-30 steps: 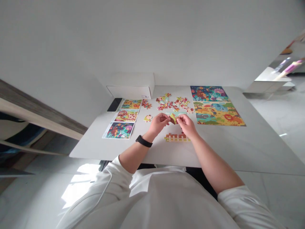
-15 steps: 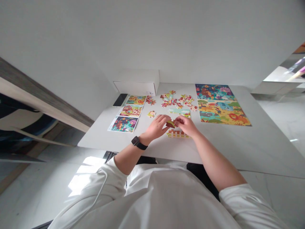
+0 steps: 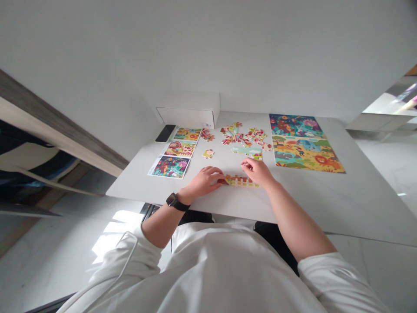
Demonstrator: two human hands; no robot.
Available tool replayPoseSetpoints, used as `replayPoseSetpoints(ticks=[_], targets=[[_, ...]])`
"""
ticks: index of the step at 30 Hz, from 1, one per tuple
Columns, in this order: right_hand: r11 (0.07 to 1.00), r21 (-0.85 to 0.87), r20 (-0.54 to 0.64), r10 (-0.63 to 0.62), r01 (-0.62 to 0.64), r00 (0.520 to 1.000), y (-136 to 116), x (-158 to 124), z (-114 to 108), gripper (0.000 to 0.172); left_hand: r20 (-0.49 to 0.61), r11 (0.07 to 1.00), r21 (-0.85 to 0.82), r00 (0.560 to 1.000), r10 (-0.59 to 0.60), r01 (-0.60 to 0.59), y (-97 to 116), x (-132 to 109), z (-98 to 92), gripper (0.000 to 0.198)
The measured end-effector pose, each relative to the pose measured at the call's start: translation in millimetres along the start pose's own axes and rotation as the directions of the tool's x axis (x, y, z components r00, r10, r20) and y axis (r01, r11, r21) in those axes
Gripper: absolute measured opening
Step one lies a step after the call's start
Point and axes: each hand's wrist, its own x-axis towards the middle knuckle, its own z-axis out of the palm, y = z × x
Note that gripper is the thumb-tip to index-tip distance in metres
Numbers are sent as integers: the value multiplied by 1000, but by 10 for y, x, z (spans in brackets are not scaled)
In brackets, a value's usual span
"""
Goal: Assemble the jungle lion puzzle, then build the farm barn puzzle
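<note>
My left hand (image 3: pixel 206 179) is low over the table, its fingertips closed on a brown puzzle piece (image 3: pixel 223 181). That piece is at the left end of a joined fence strip (image 3: pixel 241 181); whether the two interlock I cannot tell. My right hand (image 3: pixel 257 171) hovers above the right part of the strip, fingers curled and pinched together. Anything inside that pinch is hidden. Just beyond it lies a joined pale-blue sky strip (image 3: pixel 246 151) with green at its right end. One loose yellowish piece (image 3: pixel 208 153) sits by itself to the left.
Several loose puzzle pieces (image 3: pixel 232 135) are spread toward the wall. At the right lie two finished picture puzzles (image 3: pixel 306 154), edge to edge. Picture cards (image 3: pixel 171 167) line the left side, near a dark phone (image 3: pixel 165 133) and a white box (image 3: pixel 185 116).
My left hand has moved left and nearer to me, bringing the brown piece down to the fence strip's left end. My right hand has let go of that piece and stayed nearly in place.
</note>
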Motion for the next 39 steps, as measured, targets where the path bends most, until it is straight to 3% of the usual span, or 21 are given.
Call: replayPoseSetpoints(ticks=[7, 20, 25, 29, 33, 39], targets=[[1000, -12, 34, -21, 22, 999, 9, -2, 9, 14, 38, 999, 47, 999, -4, 2, -34, -31, 26, 28], [998, -62, -19, 8, -9, 1000, 72, 6, -37, 16, 69, 999, 33, 998, -4, 2, -10, 38, -2, 25], [978, -211, -122, -31, 5, 992, 221, 42, -145, 23, 65, 999, -3, 997, 33, -33, 36, 109, 14, 24], [919, -383, -99, 61, -95, 993, 386, 34, -146, 26, 89, 989, -66, 986, 138, -132, 11, 196, 95, 23], [878, -464, -59, 102, -118, 993, 477, 8, -113, 21, 94, 983, -45, 978, 184, -180, -41, 252, 160, 21], [840, -517, -130, 114, -165, 985, 491, -27, -159, 10, 107, 977, 9, 971, 212, -215, 6, 305, 204, 21]])
